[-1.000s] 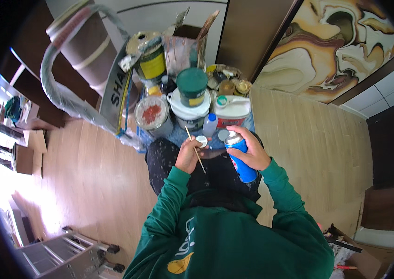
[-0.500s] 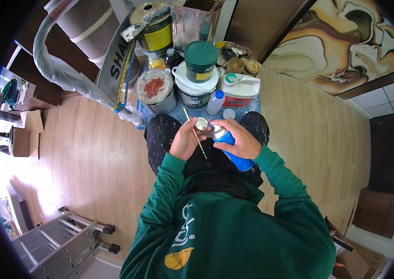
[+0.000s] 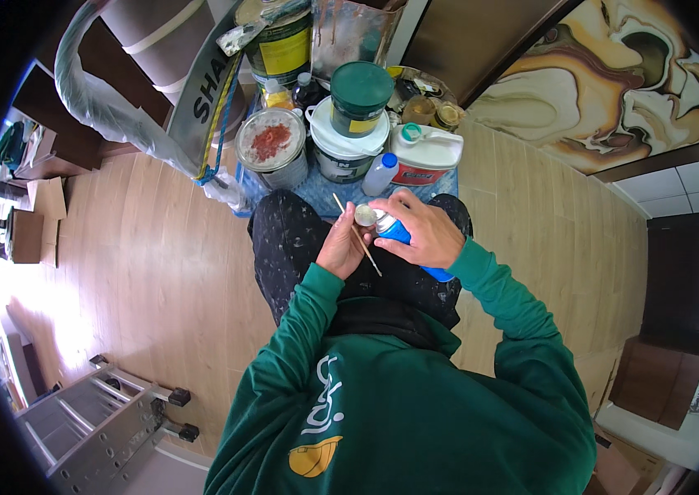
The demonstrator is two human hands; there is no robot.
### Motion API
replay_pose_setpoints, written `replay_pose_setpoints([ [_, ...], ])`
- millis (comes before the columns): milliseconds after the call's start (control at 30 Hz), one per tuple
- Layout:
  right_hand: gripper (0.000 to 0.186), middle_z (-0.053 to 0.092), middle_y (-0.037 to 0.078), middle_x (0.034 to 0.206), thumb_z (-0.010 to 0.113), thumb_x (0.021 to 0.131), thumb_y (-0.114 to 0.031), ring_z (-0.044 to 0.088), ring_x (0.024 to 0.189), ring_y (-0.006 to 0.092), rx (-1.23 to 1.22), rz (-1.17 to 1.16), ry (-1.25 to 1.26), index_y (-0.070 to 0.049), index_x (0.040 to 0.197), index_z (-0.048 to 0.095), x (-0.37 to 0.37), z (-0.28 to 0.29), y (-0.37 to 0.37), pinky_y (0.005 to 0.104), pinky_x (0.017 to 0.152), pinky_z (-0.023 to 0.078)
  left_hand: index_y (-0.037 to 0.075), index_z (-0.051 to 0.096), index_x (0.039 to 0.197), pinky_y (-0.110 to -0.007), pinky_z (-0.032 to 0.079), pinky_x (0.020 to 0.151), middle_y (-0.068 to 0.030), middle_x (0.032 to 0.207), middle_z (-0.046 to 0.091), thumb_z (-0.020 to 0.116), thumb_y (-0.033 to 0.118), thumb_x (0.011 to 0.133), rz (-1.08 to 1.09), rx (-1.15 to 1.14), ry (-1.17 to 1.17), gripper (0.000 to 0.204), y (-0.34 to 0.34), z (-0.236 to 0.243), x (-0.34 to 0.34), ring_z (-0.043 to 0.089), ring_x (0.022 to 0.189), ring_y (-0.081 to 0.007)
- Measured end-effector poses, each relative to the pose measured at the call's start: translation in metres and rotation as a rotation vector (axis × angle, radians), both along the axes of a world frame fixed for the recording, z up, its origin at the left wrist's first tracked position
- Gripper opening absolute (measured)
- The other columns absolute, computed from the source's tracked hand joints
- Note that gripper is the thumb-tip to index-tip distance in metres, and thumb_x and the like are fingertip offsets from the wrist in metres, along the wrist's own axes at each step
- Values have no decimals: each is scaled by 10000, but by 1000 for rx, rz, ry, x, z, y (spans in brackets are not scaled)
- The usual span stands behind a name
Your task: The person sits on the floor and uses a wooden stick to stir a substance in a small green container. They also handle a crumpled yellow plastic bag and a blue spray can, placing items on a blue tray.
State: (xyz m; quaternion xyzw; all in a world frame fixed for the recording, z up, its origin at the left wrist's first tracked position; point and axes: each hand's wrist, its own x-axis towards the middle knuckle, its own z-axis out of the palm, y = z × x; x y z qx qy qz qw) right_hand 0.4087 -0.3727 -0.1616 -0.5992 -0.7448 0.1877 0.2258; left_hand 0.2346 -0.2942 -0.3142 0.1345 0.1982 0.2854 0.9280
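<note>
My left hand (image 3: 341, 250) is closed around a thin wooden-handled paintbrush (image 3: 373, 261) and a small round cup (image 3: 365, 215) with a pale, shiny inside. The brush slants across my fingers, its tip toward my lap. A blue spray can (image 3: 393, 231) lies tilted in my right hand (image 3: 433, 233), its silvery top close beside the cup. My index finger is over the can's top; the nozzle itself is hidden. Just beyond my hands stands a translucent bottle (image 3: 380, 176) with a blue cap.
Ahead, a blue sheet (image 3: 300, 196) carries a red-stained paint tin (image 3: 270, 148), a white bucket (image 3: 337, 153) topped by a green tub (image 3: 362, 91), and a white jug (image 3: 425, 153). An aluminium ladder (image 3: 89, 421) is at the lower left. A marbled panel (image 3: 613, 74) leans at the upper right.
My right hand and the spray can have come up and slightly forward, closer to the cup. My left hand has shifted a little right with the brush and cup still held.
</note>
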Motion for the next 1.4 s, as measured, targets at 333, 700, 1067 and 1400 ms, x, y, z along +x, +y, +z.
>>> replay_pose_setpoints([
  [333, 567, 571, 167, 1174, 784, 893, -334, 692, 965, 399, 11, 27, -164, -147, 1391, 587, 5, -20, 12, 504, 767, 584, 136, 649, 1145, -282, 503, 764, 30, 987, 644, 540, 512, 1099, 7, 1, -30, 394, 9, -21, 19, 576, 835, -104],
  [700, 545, 571, 190, 1141, 773, 897, -356, 699, 957, 427, -29, -25, -240, -146, 1359, 572, 13, -53, 25, 530, 779, 582, 120, 629, 1278, -389, 533, 982, -36, 1178, 676, 539, 569, 1077, 67, -66, 92, 500, 13, -48, 42, 644, 1090, -188],
  [1067, 555, 568, 204, 1141, 772, 899, -377, 697, 926, 434, -39, -16, -241, -152, 1360, 560, 15, -61, 26, 546, 748, 578, 127, 638, 1212, -340, 553, 845, 6, 1069, 667, 603, 505, 1071, 68, -136, 88, 405, 12, -41, 43, 597, 908, -131],
  [1400, 563, 568, 190, 1145, 772, 903, -384, 699, 939, 430, -26, -4, -218, -154, 1369, 557, 16, -56, 23, 541, 757, 583, 77, 637, 1273, -388, 555, 925, -34, 1100, 685, 570, 558, 1066, 65, -83, 76, 528, 18, -66, 47, 656, 1010, -186],
])
